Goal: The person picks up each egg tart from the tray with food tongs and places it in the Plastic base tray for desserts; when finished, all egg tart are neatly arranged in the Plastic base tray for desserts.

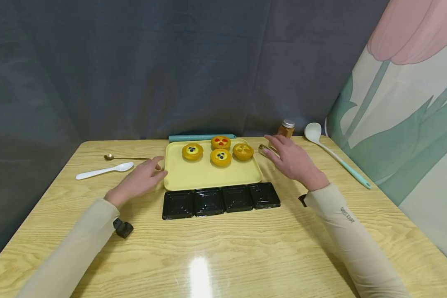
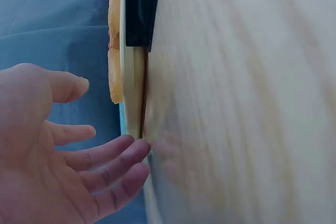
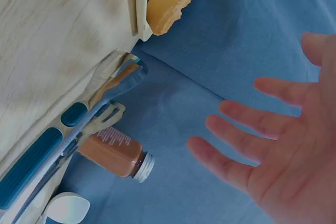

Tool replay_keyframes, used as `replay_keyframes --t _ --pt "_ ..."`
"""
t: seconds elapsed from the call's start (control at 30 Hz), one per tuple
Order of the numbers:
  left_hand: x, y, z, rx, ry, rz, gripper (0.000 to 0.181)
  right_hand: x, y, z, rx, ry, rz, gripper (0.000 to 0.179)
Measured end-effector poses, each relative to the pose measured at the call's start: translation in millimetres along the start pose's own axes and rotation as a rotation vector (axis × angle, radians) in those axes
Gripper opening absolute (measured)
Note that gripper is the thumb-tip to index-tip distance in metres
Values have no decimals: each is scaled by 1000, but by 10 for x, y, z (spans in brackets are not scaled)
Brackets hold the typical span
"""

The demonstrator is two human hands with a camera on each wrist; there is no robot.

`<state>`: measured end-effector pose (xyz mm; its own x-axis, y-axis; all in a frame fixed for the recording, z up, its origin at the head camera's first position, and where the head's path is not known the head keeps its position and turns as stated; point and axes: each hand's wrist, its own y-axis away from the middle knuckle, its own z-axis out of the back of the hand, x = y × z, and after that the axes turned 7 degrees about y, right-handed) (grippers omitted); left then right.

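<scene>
A pale yellow tray (image 1: 186, 176) holds several egg tarts: two with blueberry-like dots (image 1: 192, 152), one with red pieces (image 1: 220, 142), one with yellow slices (image 1: 243, 152). My left hand (image 1: 141, 180) is beside the tray's left edge, fingers spread and holding nothing; in the left wrist view its fingertips (image 2: 140, 148) reach the tray's end. To the right of the tray, my right hand (image 1: 292, 159) hovers empty with its fingers extended. Below it in the head view lie metal tongs, partly hidden; the right wrist view shows their blue-inlaid handle (image 3: 31, 158).
Several black square plastic trays (image 1: 178, 204) line the tray's front. A white spoon (image 1: 104, 170) and a thin gold spoon (image 1: 124, 158) lie left. Behind is a teal rod (image 1: 201, 138). At right stand a brown jar (image 1: 286, 129) and lies a white ladle (image 1: 313, 132).
</scene>
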<state>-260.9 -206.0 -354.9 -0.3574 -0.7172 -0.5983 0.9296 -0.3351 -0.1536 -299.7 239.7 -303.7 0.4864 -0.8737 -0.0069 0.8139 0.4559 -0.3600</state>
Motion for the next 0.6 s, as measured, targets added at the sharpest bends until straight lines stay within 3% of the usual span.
replay_keyframes --t 0.4,0.6 --pt "129 -11 -186 -41 203 66 52 5 16 63 -16 -50 -14 57" --pt "141 -38 -288 -97 231 89 52 -64 25 40 -27 -129 -19 54"
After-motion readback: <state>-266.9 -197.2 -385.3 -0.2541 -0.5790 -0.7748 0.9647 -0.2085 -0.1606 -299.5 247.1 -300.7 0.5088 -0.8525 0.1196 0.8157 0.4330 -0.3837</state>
